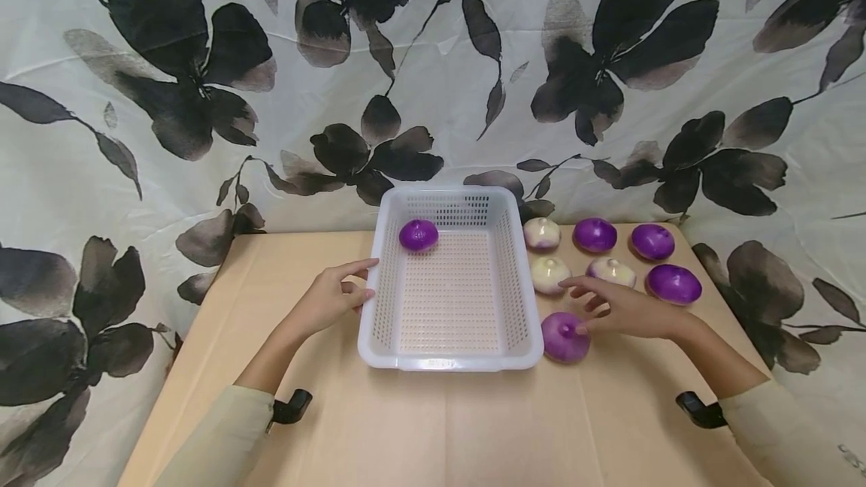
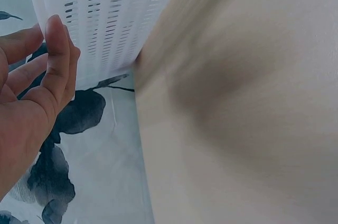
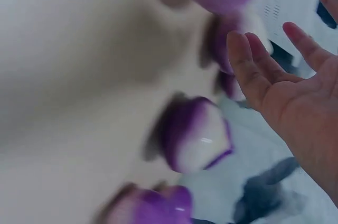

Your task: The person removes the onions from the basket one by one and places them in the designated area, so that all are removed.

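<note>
A white plastic basket (image 1: 449,363) with slotted walls stands on the table, and one deep purple onion (image 1: 419,235) lies inside near its back left. My left hand (image 1: 331,295) pinches the basket's left rim; in the left wrist view its fingers (image 2: 57,49) lie on both sides of the wall's edge. On the right, my right hand (image 1: 625,307) hovers with spread fingers and an empty palm over the onions. Nearest to its fingertips are a light purple onion (image 1: 563,338) and a white onion (image 1: 549,275). Whether it touches either, I cannot tell.
Other onions stand right of the basket: a white one (image 1: 542,234), a partly covered white one (image 1: 611,270), and several purple ones such as this onion (image 1: 673,284). A floral cloth (image 1: 473,81) hangs behind the beige table (image 1: 419,427).
</note>
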`<action>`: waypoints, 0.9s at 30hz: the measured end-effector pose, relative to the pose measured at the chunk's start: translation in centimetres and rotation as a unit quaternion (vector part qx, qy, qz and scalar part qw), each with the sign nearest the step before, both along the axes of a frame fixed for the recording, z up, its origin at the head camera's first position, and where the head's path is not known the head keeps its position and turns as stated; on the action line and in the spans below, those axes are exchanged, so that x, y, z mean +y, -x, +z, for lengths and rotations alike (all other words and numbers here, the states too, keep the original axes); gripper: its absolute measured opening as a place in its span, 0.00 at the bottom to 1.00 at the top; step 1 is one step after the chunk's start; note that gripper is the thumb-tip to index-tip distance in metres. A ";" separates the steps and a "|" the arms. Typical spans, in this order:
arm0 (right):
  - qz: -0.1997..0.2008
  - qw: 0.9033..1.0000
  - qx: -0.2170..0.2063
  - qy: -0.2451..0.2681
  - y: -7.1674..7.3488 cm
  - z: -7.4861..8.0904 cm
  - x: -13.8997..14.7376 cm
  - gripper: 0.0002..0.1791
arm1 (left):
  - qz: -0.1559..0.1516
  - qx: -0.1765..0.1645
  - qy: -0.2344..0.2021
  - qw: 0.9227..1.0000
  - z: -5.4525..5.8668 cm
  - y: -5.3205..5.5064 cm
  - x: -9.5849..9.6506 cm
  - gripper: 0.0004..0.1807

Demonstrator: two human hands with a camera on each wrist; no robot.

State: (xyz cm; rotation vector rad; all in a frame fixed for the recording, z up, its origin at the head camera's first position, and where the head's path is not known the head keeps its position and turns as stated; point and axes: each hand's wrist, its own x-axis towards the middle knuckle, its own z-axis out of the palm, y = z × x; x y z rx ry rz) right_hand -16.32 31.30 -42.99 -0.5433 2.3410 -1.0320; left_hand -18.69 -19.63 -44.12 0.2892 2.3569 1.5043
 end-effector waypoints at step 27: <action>0.057 0.996 0.068 -0.029 12.4 5.5 -15.0 0.36 | -0.005 0.003 -0.003 1.000 0.3 -0.1 -0.1 0.33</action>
